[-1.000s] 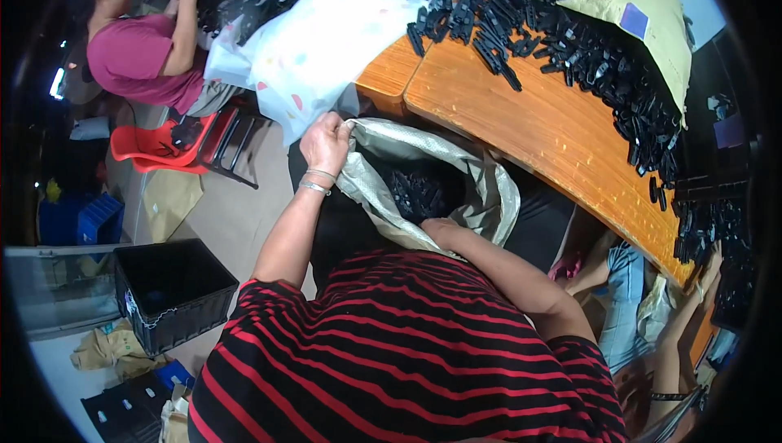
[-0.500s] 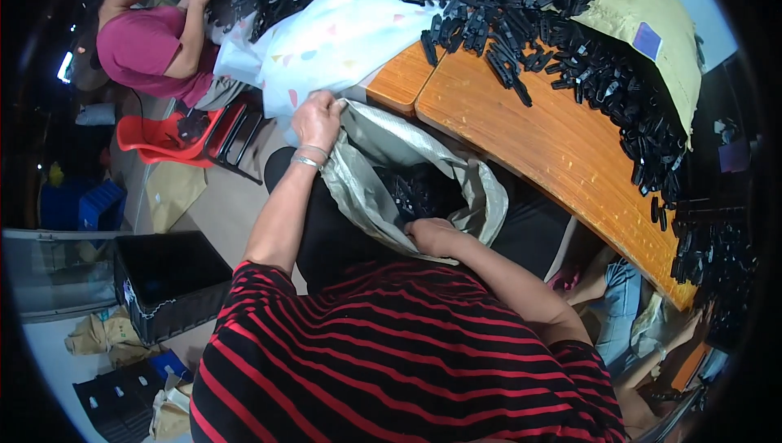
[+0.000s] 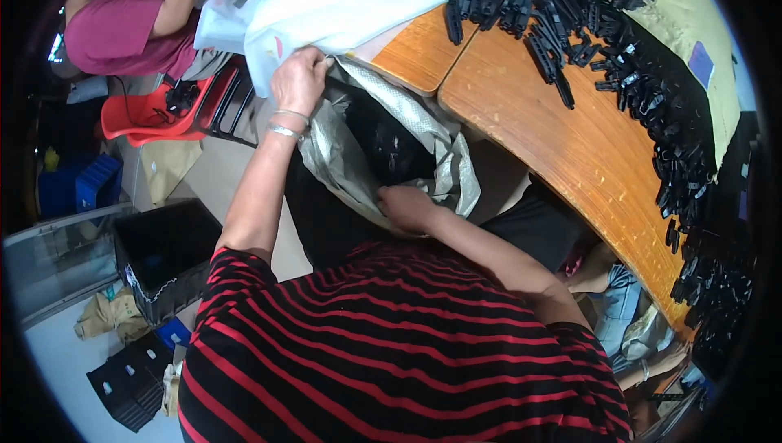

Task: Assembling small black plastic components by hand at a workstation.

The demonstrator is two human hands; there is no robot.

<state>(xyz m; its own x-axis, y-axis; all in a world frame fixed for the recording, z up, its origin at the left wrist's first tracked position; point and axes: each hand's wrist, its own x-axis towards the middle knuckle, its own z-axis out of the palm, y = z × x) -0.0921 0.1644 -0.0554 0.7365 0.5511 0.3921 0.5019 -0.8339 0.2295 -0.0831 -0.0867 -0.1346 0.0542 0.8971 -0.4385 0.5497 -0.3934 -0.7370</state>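
A pale grey woven sack (image 3: 330,148) stands open-mouthed between my knees, beside the table's near edge. Its far left rim is pinched in my left hand (image 3: 299,82), fingers closed. At the near rim, my right hand (image 3: 409,209) is curled round the sack's edge, its fingertips partly hidden. Dark contents (image 3: 395,145) show inside the sack, too shadowed to make out fully. On the table lie heaps of small black plastic clip-like parts (image 3: 550,56), spreading along its far side.
The wooden table (image 3: 562,149) curves round in front. A white patterned plastic sheet (image 3: 326,15) drapes over it; a yellowish sack (image 3: 700,3) stands far right. Leftward are a co-worker in a maroon top (image 3: 114,35), a red chair (image 3: 134,121) and a black crate (image 3: 167,247). Another person sits right.
The whole view has shifted a little. Both hands have moved left and away from me with the sack's rim, and the sack's mouth looks narrower.
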